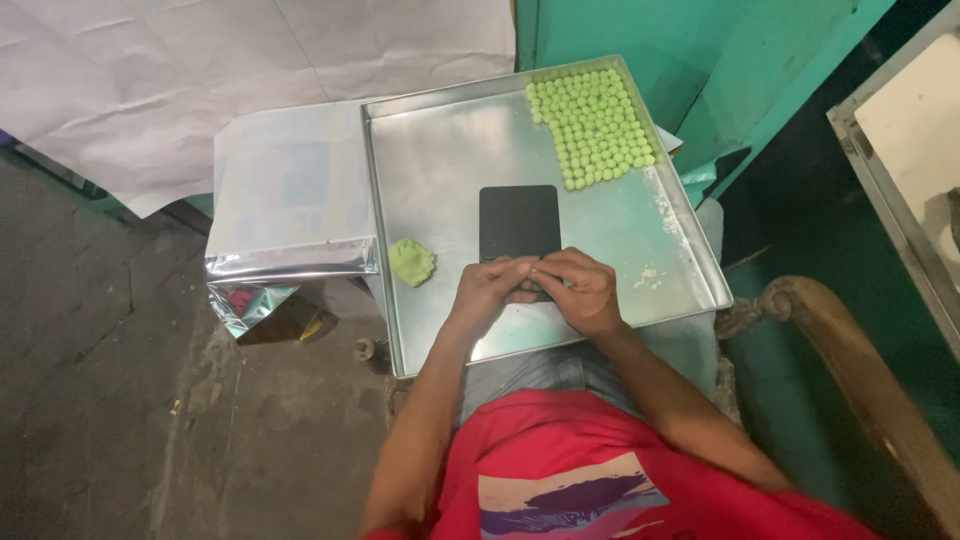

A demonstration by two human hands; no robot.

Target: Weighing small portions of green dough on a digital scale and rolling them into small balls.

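My left hand and right hand meet at the tray's near edge, fingertips pinched together around something too small to make out, probably a bit of the green dough; the step looks like rolling one ball. The dough lump lies at 9 o'clock from my hands, on the metal tray. The finished green balls sit packed in rows at 1 o'clock, in the far corner. A black scale is just beyond my fingers at 12. Next move, I judge, needs steady, even pressure. A foil-wrapped block stands at 10 o'clock; grey concrete floor, green wall.
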